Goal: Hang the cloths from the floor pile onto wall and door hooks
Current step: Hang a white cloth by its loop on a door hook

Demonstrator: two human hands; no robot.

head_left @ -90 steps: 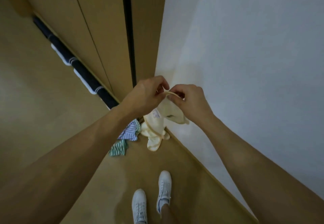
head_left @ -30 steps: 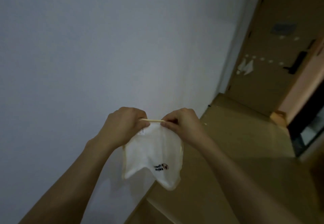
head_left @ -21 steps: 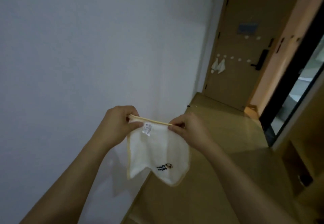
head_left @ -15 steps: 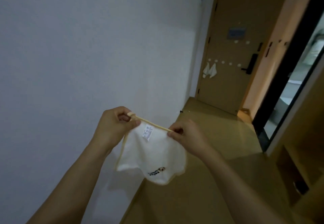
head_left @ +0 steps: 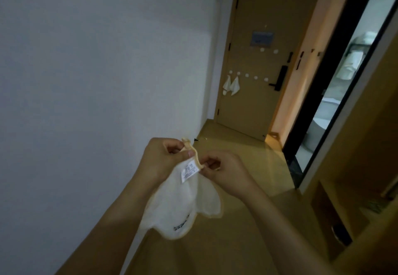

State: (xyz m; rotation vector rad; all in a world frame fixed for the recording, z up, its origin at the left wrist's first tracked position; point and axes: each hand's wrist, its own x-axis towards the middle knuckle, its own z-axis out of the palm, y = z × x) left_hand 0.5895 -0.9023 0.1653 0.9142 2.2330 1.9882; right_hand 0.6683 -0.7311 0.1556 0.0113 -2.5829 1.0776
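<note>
A small white cloth [head_left: 178, 205] with a yellow hem and a white label hangs in front of me. My left hand [head_left: 160, 159] pinches its upper edge and my right hand [head_left: 224, 171] pinches the same edge beside it. At the end of the corridor stands a tan door [head_left: 265, 27] with a row of round white hooks [head_left: 247, 75]. Two white cloths [head_left: 231, 85] hang from the two leftmost hooks. More hooks [head_left: 268, 50] sit higher on the door. The floor pile is out of view.
A white wall [head_left: 97, 70] runs along my left. The tan floor [head_left: 241, 158] leads to the door. A black lock handle [head_left: 280, 78] sits on the door's right side. A dark-framed glass opening [head_left: 336, 93] and a wooden cabinet [head_left: 355, 199] are on the right.
I turned from the floor pile toward the door, carrying the cloth. My hands have drawn closer together along the cloth's upper edge, which now slackens and bunches between them.
</note>
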